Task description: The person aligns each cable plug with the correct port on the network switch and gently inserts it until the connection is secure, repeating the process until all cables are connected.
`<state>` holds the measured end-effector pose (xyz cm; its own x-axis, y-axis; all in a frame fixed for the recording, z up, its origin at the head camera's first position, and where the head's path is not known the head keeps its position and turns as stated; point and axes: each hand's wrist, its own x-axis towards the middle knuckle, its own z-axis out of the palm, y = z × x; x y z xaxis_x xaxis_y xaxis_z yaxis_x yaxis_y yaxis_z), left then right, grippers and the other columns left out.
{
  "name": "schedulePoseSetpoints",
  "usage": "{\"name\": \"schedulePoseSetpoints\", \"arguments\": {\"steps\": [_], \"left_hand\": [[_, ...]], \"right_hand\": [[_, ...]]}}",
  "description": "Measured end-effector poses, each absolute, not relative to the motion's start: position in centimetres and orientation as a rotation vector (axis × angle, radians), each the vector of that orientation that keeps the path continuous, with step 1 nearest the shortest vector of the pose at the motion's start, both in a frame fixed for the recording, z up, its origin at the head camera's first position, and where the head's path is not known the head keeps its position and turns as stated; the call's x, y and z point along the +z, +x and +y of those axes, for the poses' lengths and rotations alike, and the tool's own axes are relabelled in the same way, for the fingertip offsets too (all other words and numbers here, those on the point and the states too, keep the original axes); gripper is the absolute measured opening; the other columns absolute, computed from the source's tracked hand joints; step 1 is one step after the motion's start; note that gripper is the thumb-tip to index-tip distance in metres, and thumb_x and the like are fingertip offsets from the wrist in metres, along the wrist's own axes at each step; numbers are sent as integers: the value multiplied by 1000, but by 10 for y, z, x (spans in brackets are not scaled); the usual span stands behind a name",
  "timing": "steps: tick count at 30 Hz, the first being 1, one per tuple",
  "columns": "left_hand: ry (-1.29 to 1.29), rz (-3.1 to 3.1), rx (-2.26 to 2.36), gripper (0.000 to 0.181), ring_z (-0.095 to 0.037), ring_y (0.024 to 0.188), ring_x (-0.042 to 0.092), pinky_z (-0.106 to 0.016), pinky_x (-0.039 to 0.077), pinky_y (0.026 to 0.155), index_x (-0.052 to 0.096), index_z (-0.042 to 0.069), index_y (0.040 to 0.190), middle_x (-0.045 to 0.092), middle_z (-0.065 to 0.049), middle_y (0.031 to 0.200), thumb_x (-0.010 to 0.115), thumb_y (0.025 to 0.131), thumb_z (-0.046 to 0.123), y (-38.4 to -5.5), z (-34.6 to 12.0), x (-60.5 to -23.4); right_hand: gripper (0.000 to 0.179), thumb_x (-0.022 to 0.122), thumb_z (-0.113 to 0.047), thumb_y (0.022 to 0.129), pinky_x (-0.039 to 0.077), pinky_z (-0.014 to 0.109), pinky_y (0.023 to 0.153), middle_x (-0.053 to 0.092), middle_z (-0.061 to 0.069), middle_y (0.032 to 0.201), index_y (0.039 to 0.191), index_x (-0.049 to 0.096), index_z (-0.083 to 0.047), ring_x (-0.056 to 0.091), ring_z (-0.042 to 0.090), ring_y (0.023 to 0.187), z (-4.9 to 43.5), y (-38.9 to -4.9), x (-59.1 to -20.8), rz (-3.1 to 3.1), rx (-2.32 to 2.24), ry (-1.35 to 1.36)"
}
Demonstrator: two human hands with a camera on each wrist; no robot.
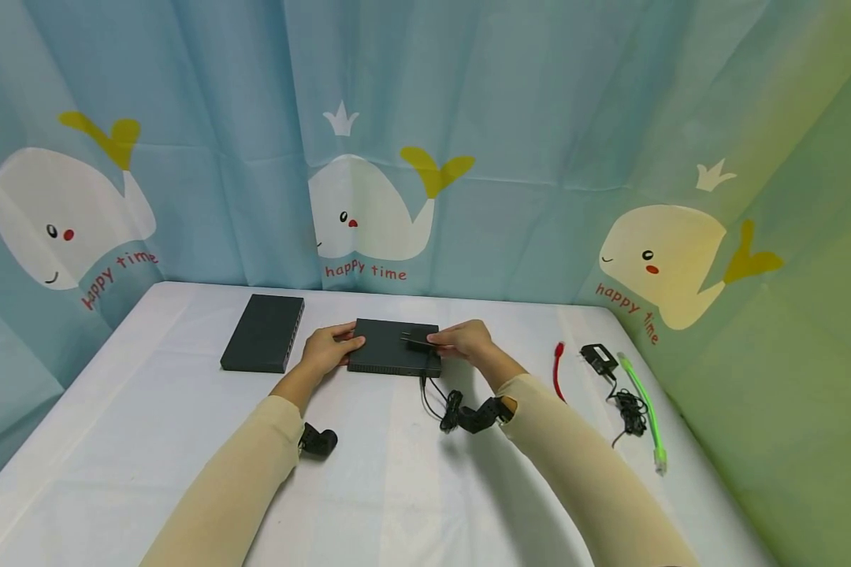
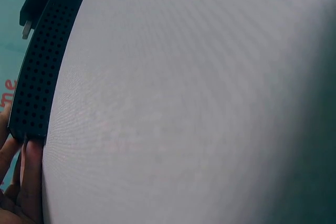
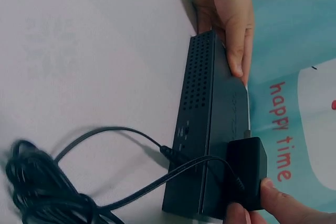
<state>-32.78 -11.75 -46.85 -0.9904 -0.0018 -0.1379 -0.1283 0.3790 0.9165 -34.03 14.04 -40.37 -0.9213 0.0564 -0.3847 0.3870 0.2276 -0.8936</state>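
A flat black network switch (image 1: 386,346) lies on the white table, its perforated edge (image 3: 195,72) toward the person. My left hand (image 1: 324,349) grips its left end, the thumb on top. My right hand (image 1: 470,340) pinches a black power adapter (image 3: 251,163) at the switch's right part; prongs stick out of the adapter toward the left. In the right wrist view, the cable's thin plug (image 3: 172,153) sits at the perforated edge, joined to the switch. The rest of the black cable hangs together in a tied bundle (image 1: 451,411) in front of the switch.
Left of my left hand lies a second black box (image 1: 262,334) with ports along its side. To the right are a red cable (image 1: 558,370), another black power adapter (image 1: 599,358) with bundled cord, and a green network cable (image 1: 645,405). A whale-print curtain (image 1: 525,142) hangs behind.
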Motion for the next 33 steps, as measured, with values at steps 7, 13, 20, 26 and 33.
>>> {"name": "schedulePoseSetpoints", "arguments": {"steps": [7,13,20,26,33], "left_hand": [[-119,2516,1681,55,-28,106,66,-26,60,77,51,18,145,55,-13,142,69,94,28,-330,-118,-470],[-123,2511,1680,55,-29,111,65,-27,60,80,51,18,145,54,-13,143,68,95,28,-329,-118,-468],[-137,2501,1685,54,-29,109,66,-26,60,77,52,17,145,55,-13,142,68,95,27,-330,-118,-469],[-150,2497,1691,53,-28,107,66,-24,59,75,52,19,144,56,-12,141,68,95,27,-330,-117,-470],[-141,2485,1708,52,-29,107,66,-25,60,75,52,18,144,56,-12,141,68,95,26,-330,-118,-470]], "right_hand": [[31,79,0,81,61,24,69,68,7,84,107,68,11,68,11,64,130,-341,-404,2244,-1736,428],[25,80,-1,80,61,27,75,68,10,90,101,69,8,67,11,66,121,-342,-403,2249,-1733,471],[29,80,-1,80,60,30,79,71,14,98,105,68,10,68,12,68,114,-341,-403,2269,-1737,475],[30,80,-2,81,61,28,76,72,16,102,107,68,9,69,13,70,109,-340,-403,2294,-1720,464],[25,79,-2,81,61,28,75,70,13,98,102,69,7,69,14,72,104,-340,-404,2312,-1712,441]]}}
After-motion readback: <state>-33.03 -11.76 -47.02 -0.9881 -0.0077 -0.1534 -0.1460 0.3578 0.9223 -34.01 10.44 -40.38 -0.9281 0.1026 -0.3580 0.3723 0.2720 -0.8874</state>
